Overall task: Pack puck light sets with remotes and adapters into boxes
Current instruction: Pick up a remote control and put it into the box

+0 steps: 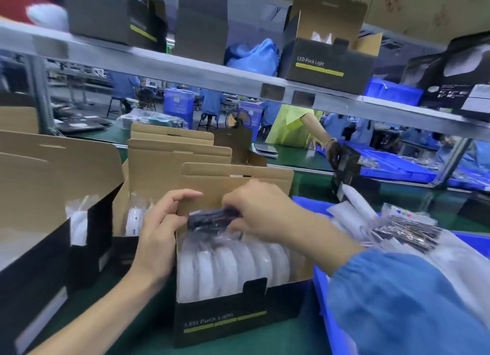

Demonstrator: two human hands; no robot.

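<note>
Sleeve: blue right sleeve (397, 301) is nearest, over the blue bin (322, 293).
Box: open box (228, 320) stands on the green mat, a row of about seven bagged white puck lights (233, 269) on edge inside.
Left hand: left hand (159, 232) grips the box's left wall, fingers curled over its edge.
Right hand: right hand (259, 211) pinches a dark bagged part (212, 218), remote or adapter, above the pucks.
Handling: likely light, slippery in film; best held by its stiff body.
Further boxes: three more open boxes (169, 166) stand behind and left.
Bin stock: bagged parts (408, 230) piled right, uncountable.
</note>
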